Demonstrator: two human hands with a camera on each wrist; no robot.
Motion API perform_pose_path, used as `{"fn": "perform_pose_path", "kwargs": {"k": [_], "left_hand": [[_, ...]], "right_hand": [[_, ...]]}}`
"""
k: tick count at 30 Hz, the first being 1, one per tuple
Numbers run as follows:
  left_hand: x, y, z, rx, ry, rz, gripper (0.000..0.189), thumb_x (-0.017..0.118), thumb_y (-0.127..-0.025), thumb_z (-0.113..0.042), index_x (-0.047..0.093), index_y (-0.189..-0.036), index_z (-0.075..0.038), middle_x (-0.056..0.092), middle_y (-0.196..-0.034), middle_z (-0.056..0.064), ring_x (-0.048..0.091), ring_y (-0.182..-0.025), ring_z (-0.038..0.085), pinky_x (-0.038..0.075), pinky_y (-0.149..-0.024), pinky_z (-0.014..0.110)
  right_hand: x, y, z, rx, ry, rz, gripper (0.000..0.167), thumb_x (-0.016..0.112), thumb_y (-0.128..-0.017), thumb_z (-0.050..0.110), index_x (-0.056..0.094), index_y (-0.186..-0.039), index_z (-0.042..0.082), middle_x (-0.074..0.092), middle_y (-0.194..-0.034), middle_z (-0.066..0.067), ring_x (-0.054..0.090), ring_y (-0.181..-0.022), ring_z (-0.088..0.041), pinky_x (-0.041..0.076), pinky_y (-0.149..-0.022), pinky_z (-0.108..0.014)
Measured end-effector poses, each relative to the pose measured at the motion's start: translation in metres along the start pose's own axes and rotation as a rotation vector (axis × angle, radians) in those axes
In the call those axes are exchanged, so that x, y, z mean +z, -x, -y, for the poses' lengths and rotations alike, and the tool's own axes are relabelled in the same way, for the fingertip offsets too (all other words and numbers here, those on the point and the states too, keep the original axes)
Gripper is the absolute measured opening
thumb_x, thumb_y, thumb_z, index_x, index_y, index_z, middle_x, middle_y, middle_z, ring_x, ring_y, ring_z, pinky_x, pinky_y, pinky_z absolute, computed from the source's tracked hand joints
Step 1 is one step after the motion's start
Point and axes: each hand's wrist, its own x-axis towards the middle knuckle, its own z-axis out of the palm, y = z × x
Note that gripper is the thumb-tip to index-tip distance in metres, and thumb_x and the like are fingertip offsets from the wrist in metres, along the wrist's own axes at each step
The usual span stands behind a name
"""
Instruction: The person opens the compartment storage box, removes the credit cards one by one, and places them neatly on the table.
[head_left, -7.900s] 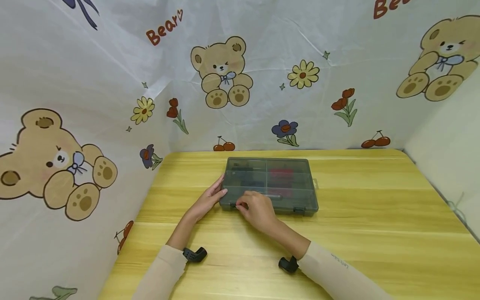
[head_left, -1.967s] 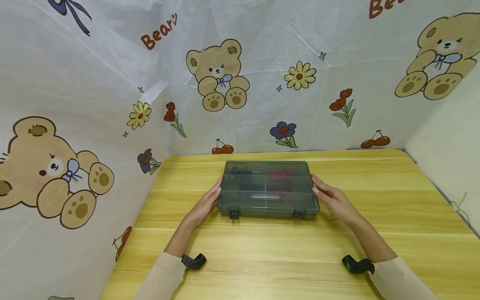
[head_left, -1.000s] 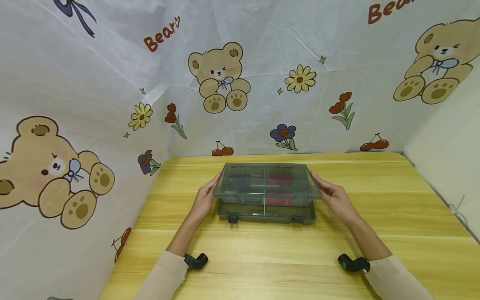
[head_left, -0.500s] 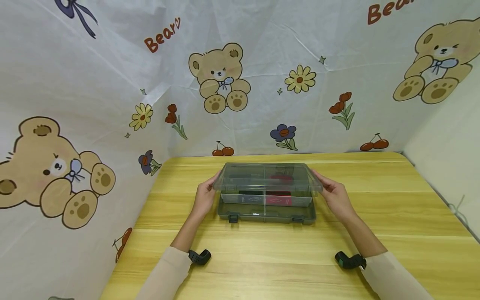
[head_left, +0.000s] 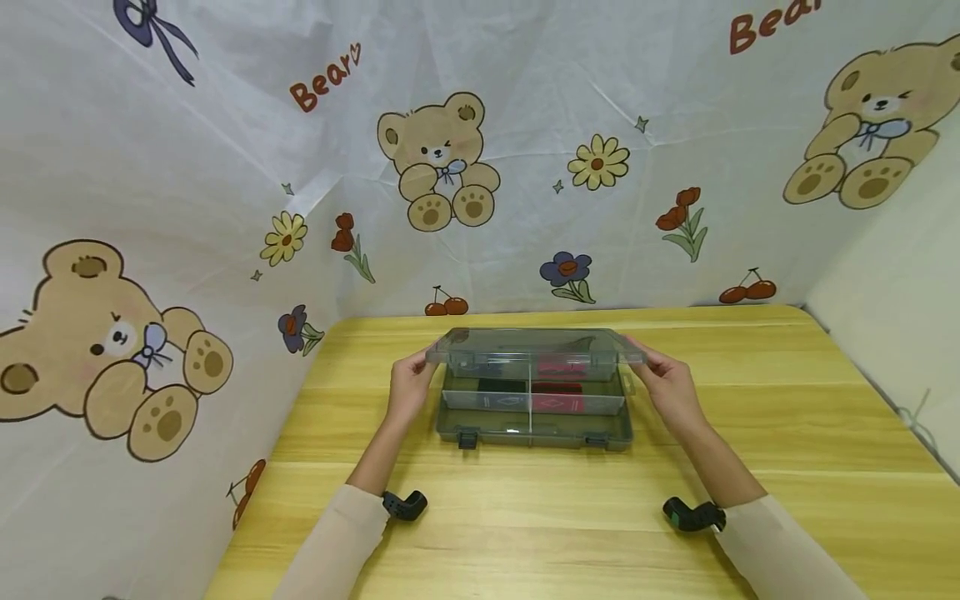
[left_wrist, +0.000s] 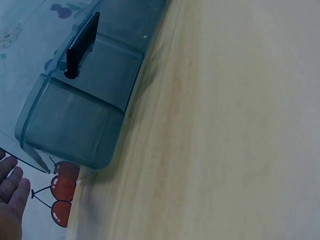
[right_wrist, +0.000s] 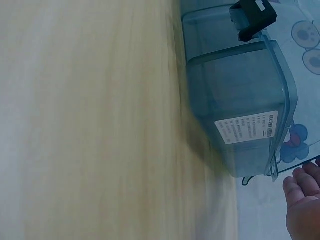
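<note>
On my feed, the left hand (head_left: 408, 390) grips the left edge of the see-through grey lid (head_left: 517, 342), the right hand (head_left: 672, 392) its right edge — fingers holding it partly raised. The box (head_left: 558, 440) sits on the bench (head_left: 525, 533) — red item (head_left: 557, 403) and dark item (head_left: 501, 402) inside, behind the front divider (head_left: 461, 402).

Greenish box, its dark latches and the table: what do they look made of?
Box: likely hard, glossy plastic, tinted but see-through; you can see into it through its sides.
Latches: probably plastic; they look dark and opaque, but metal isn't ruled out.
Table: wood or wood-look laminate, faintly shiny, with long grain streaks; can't tell which.
</note>
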Motion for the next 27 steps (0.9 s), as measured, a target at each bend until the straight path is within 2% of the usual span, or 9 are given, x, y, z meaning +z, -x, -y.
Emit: {"fn": "perform_pose_path", "kwargs": {"k": [2, 4, 8, 11, 13, 15, 17, 23, 27], "left_hand": [[0.002, -0.001, 0.001, -0.019, -0.004, -0.059, 0.027, 0.068, -0.099, -0.025, 0.078, -0.115, -0.006, 0.075, -0.085, -0.005, 0.054, -0.057, 0.0, 0.046, -0.061, 0.022], [0.003, -0.001, 0.003, -0.032, -0.007, -0.109, 0.024, 0.069, -0.098, -0.019, 0.079, -0.107, 0.001, 0.058, -0.056, -0.009, 0.033, -0.042, -0.006, 0.033, -0.047, 0.019], [0.003, -0.001, 0.005, -0.015, 0.017, -0.151, 0.027, 0.073, -0.096, -0.02, 0.079, -0.093, 0.006, 0.033, -0.042, -0.006, 0.022, -0.034, 0.0, 0.02, -0.039, 0.023], [0.003, -0.003, 0.005, 0.012, 0.054, -0.154, 0.026, 0.076, -0.094, -0.025, 0.081, -0.095, 0.0, 0.061, -0.053, -0.002, 0.039, -0.042, 0.004, 0.034, -0.045, 0.02], [0.004, -0.005, 0.006, 0.037, 0.092, -0.132, 0.026, 0.076, -0.093, -0.026, 0.08, -0.104, -0.003, 0.077, -0.081, 0.006, 0.062, -0.06, 0.007, 0.051, -0.06, 0.018], [0.004, -0.008, 0.007, 0.056, 0.133, -0.101, 0.029, 0.075, -0.094, -0.025, 0.077, -0.111, -0.002, 0.075, -0.112, 0.01, 0.073, -0.093, 0.015, 0.058, -0.084, 0.022], [0.004, -0.009, 0.008, 0.062, 0.133, -0.082, 0.031, 0.075, -0.094, -0.023, 0.075, -0.113, 0.001, 0.07, -0.123, 0.014, 0.068, -0.114, 0.022, 0.056, -0.094, 0.027], [0.002, -0.01, 0.011, 0.019, 0.067, -0.056, 0.034, 0.073, -0.096, -0.024, 0.073, -0.117, 0.002, 0.069, -0.123, 0.019, 0.068, -0.112, 0.034, 0.058, -0.091, 0.028], [0.001, -0.012, 0.012, 0.005, 0.07, -0.026, 0.034, 0.072, -0.097, -0.025, 0.074, -0.118, 0.001, 0.07, -0.123, 0.018, 0.067, -0.114, 0.032, 0.056, -0.097, 0.035]], "right_hand": [[0.003, -0.002, 0.002, 0.006, -0.012, -0.01, 0.046, 0.058, -0.105, 0.031, 0.055, -0.147, 0.014, 0.048, -0.153, -0.008, 0.066, -0.098, -0.01, 0.052, -0.07, -0.018], [0.005, -0.004, 0.004, 0.015, -0.035, -0.015, 0.047, 0.059, -0.104, 0.033, 0.056, -0.146, 0.011, 0.05, -0.151, -0.006, 0.054, -0.132, -0.014, 0.049, -0.092, -0.011], [0.007, -0.005, 0.006, 0.034, -0.067, -0.031, 0.051, 0.06, -0.103, 0.035, 0.056, -0.144, 0.005, 0.062, -0.14, 0.005, 0.053, -0.132, -0.011, 0.045, -0.099, -0.011], [0.007, -0.005, 0.006, 0.049, -0.048, -0.066, 0.052, 0.06, -0.103, 0.033, 0.056, -0.142, -0.001, 0.07, -0.117, 0.016, 0.059, -0.116, 0.0, 0.047, -0.09, -0.011], [0.007, -0.006, 0.006, 0.057, -0.038, -0.088, 0.052, 0.06, -0.104, 0.032, 0.057, -0.14, -0.005, 0.069, -0.105, 0.022, 0.059, -0.108, 0.004, 0.047, -0.086, -0.01], [0.007, -0.006, 0.007, 0.066, -0.035, -0.103, 0.052, 0.06, -0.104, 0.031, 0.058, -0.138, -0.008, 0.067, -0.098, 0.024, 0.058, -0.104, 0.007, 0.047, -0.088, -0.01], [0.006, -0.007, 0.007, 0.078, -0.033, -0.108, 0.053, 0.06, -0.104, 0.032, 0.058, -0.137, -0.009, 0.066, -0.098, 0.025, 0.058, -0.105, 0.007, 0.047, -0.09, -0.01], [0.006, -0.01, 0.009, 0.073, -0.017, -0.108, 0.054, 0.06, -0.103, 0.036, 0.06, -0.136, -0.007, 0.067, -0.102, 0.025, 0.056, -0.109, 0.007, 0.047, -0.094, -0.013], [0.007, -0.013, 0.01, 0.055, 0.006, -0.128, 0.053, 0.06, -0.103, 0.037, 0.065, -0.126, -0.011, 0.066, -0.088, 0.016, 0.055, -0.094, 0.001, 0.046, -0.081, -0.016]]}}
